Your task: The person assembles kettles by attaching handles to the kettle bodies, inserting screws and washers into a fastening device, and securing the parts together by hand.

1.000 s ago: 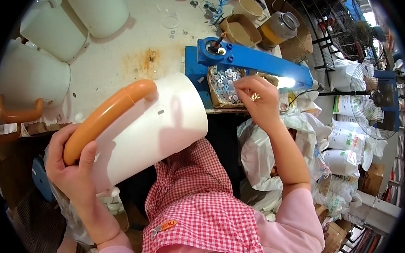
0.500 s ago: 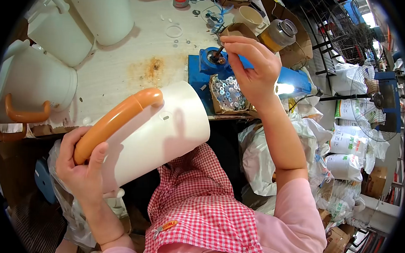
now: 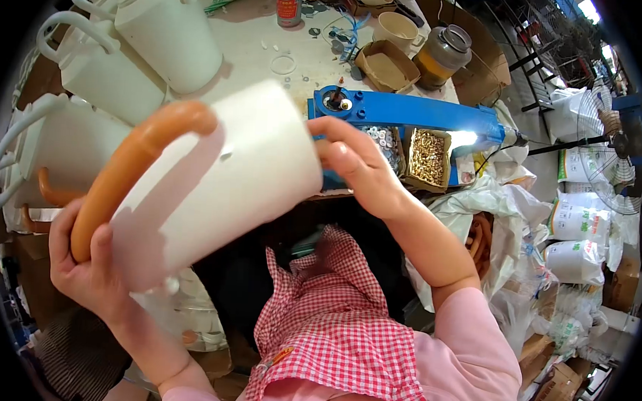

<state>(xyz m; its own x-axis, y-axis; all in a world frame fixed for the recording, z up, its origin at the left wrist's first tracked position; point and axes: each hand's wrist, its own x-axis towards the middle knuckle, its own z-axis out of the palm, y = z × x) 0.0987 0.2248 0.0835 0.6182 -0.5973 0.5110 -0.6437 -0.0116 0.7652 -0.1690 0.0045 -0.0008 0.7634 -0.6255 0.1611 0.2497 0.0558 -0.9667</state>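
Observation:
My left hand (image 3: 92, 266) is wrapped round the lower end of a curved orange-brown handle (image 3: 125, 167), its thumb on the near side. The handle lies along a white plastic pail (image 3: 243, 186), tilted on its side above my lap. Its upper end stands off the wall near a small slot (image 3: 227, 154). At the pail's right end is my right hand (image 3: 355, 162), fingers bent and drawn together. Its fingertips are partly hidden by the rim, and whatever they pinch cannot be made out. Behind it stands a blue press (image 3: 418, 110) with an upright pin.
Boxes of washers (image 3: 386, 147) and brass-coloured rivets (image 3: 428, 156) sit by the press. More white pails (image 3: 167, 40) stand at the left. A jar (image 3: 443, 57), an open carton (image 3: 388, 66) and a spray can (image 3: 289, 4) are at the back. A bag of handles (image 3: 479, 243) lies right.
My right hand has come down from the press's pin to the pail's end. The pail, with my left hand on its handle, has shifted left. The rivet box has come into view.

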